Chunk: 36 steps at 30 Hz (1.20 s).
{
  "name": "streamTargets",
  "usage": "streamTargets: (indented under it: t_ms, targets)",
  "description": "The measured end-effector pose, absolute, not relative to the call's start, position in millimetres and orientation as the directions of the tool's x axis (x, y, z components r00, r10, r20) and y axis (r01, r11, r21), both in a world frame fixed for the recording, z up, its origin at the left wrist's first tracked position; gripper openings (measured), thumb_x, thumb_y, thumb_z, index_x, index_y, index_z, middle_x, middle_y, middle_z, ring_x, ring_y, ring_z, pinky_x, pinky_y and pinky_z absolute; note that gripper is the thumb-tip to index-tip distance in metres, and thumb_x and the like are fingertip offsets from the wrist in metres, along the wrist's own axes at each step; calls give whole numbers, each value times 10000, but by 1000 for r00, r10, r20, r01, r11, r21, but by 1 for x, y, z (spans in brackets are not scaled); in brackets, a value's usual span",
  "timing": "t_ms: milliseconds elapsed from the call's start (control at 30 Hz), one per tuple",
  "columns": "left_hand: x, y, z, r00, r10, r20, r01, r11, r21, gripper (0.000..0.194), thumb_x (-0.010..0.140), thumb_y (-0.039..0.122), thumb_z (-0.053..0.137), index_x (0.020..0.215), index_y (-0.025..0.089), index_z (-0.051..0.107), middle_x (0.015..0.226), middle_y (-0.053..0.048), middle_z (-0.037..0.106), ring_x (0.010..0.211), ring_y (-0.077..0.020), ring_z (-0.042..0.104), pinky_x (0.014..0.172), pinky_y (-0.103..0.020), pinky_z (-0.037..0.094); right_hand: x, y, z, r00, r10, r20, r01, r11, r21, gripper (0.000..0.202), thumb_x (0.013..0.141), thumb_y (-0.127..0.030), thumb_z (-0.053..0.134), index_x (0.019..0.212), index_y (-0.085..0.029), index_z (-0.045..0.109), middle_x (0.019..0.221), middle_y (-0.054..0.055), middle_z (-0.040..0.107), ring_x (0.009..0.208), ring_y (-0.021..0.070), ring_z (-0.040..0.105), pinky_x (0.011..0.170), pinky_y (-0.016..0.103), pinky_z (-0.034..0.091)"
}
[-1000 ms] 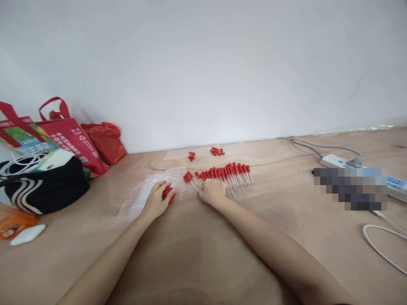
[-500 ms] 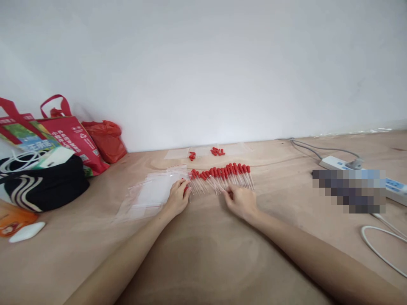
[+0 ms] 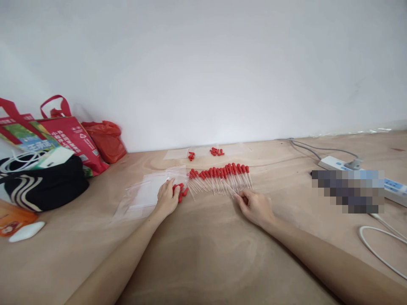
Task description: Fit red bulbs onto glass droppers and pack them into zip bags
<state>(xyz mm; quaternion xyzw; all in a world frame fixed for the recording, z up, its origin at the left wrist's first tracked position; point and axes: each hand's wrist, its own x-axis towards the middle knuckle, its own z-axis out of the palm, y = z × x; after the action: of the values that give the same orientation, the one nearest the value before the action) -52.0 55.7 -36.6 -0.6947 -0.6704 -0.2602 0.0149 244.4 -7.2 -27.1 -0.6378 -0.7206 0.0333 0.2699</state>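
Note:
My left hand [image 3: 167, 198] rests at the right edge of a stack of clear zip bags [image 3: 143, 190], its fingers curled over loose red rubber bulbs [image 3: 181, 195]; how many it grips is hidden. My right hand [image 3: 254, 206] pinches a thin clear tube [image 3: 229, 187] that points up and left over the row. Between and beyond the hands lies a row of several clear droppers with red bulbs [image 3: 235, 169], bulbs toward the wall, tubes toward me. At its left end some tubes lie tilted.
Two small heaps of red bulbs [image 3: 217, 151] lie near the wall on clear bags [image 3: 178, 154]. Shopping bags [image 3: 73, 137] and a black cloth item [image 3: 63, 184] stand at left. A power strip [image 3: 337, 163] with cables lies at right, beside a blurred-out object.
My left hand has moved left and nearer, uncovering red bulbs beside it. My right hand has drawn right and slightly nearer with the clear tube.

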Motion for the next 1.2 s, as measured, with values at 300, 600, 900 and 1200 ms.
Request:
streamTargets:
  t_ms: [300, 600, 900, 1200]
  targets:
    - [-51, 45, -26, -76, 889, 452, 972, -34, 231, 272, 741, 303, 505, 954, 192, 633, 1000, -95, 534, 974, -266, 472, 820, -395, 403, 249, -5, -28, -310, 865, 395, 854, 435, -284, 265, 811, -344, 428, 638, -195, 562, 674, 2, 595, 619, 116, 522, 511, 224, 253]
    - [-60, 49, -22, 12, 849, 529, 959, -159, 233, 228, 752, 327, 526, 884, 222, 680, 853, -44, 573, 813, -196, 522, 760, -323, 423, 247, -1, -25, -268, 898, 348, 818, 403, -411, 174, 759, -370, 517, 739, -214, 593, 753, 8, 591, 730, 139, 539, 567, 233, 322]
    - [-6, 19, -11, 342, 741, 578, 787, -562, 254, 238, 832, 288, 455, 992, 200, 607, 852, -41, 620, 816, -176, 535, 758, -320, 405, 224, 8, -26, -269, 905, 328, 838, 388, -383, 168, 776, -353, 519, 702, -206, 550, 763, 13, 586, 758, 152, 506, 595, 250, 306]
    - [28, 13, -16, 452, 748, 486, 737, -620, 270, 152, 823, 198, 471, 887, 220, 607, 866, -13, 642, 824, -173, 557, 773, -346, 364, 229, 6, -31, -251, 849, 464, 847, 425, -320, 144, 844, -242, 412, 747, -175, 496, 748, 29, 595, 754, 171, 485, 704, 318, 243]
